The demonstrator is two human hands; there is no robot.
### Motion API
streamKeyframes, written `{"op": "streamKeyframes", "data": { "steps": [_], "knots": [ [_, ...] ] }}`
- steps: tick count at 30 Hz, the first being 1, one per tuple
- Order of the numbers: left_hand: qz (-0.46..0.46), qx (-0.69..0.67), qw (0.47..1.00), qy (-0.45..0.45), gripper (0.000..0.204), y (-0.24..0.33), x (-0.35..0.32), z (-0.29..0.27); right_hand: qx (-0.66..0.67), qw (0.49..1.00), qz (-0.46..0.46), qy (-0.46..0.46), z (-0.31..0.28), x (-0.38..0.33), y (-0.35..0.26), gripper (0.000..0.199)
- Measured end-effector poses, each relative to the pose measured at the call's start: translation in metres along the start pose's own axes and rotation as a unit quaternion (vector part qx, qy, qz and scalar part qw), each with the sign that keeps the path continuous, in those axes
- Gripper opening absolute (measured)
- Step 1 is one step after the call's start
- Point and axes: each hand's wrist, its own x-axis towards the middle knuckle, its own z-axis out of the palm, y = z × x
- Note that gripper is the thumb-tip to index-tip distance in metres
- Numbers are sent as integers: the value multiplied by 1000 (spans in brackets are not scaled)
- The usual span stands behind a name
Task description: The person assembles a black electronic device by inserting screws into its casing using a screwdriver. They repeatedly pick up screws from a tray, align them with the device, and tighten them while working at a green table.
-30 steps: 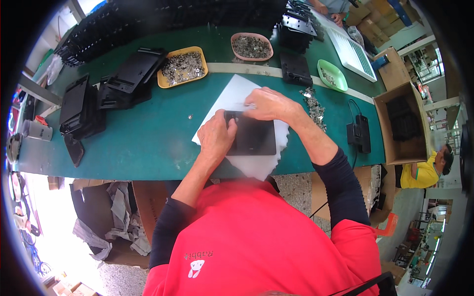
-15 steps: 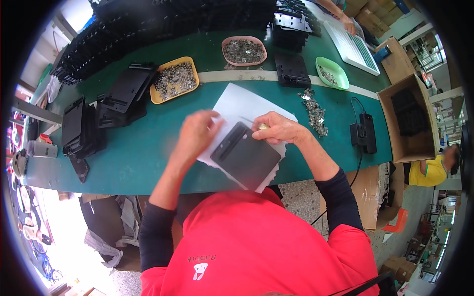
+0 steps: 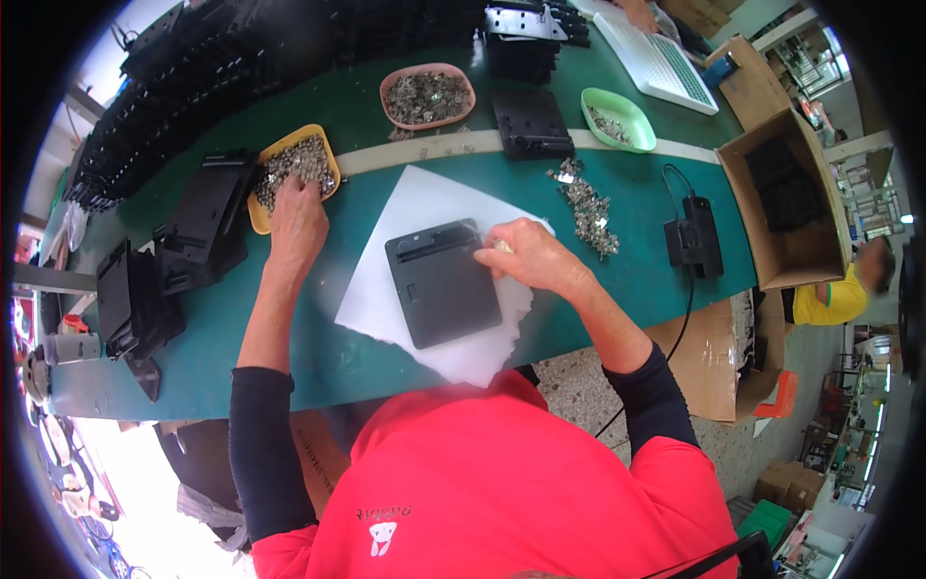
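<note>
My left hand [image 3: 300, 224] dips its bunched fingertips into small metal parts [image 3: 307, 159] in a yellow tray [image 3: 335, 166]. Whatever is between those fingertips is hidden. My right hand [image 3: 533, 255] is closed round a screwdriver [image 3: 503, 247], of which mainly the pale yellowish handle shows, at the upper right corner of a flat black plastic panel [image 3: 449, 299]. The panel has a long slot near its far edge. It lies on a white foam sheet [image 3: 371, 289] with a ragged near edge, on the green table [image 3: 222, 338].
Black panels [image 3: 198, 222] are stacked at left. Beyond stand a pink tray [image 3: 427, 68], a green tray [image 3: 641, 125] and another black panel [image 3: 532, 124]. Loose metal parts [image 3: 590, 212], a black power adapter [image 3: 704, 236] and a cardboard box [image 3: 825, 253] are at right. A co-worker's hand shows at top.
My left hand has moved from above the foam sheet to the yellow tray. The black panel has turned and sits straighter. My right hand stays by its corner, still gripping the screwdriver.
</note>
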Motion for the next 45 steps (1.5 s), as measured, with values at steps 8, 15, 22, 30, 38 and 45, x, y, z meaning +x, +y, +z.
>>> {"op": "streamKeyframes", "data": {
  "steps": [8,15,22,30,38,45],
  "knots": [
    [32,-88,993,69,9,55,11,-10,-78,986,-56,135,-25,86,19,16],
    [-42,-104,994,-4,11,47,-28,-38,-200,952,-182,147,11,156,16,14],
    [-143,-178,972,-48,12,-4,-80,-67,-261,951,-152,61,7,157,8,15],
    [-61,-134,985,-91,11,29,-91,-53,-184,967,-129,121,-24,148,14,18],
    [-69,-90,988,-109,9,35,-95,-49,-225,971,-26,80,-53,135,23,13],
    [-61,-58,996,-29,11,46,-109,-50,-246,959,-60,123,-29,134,39,13]
  ]
}}
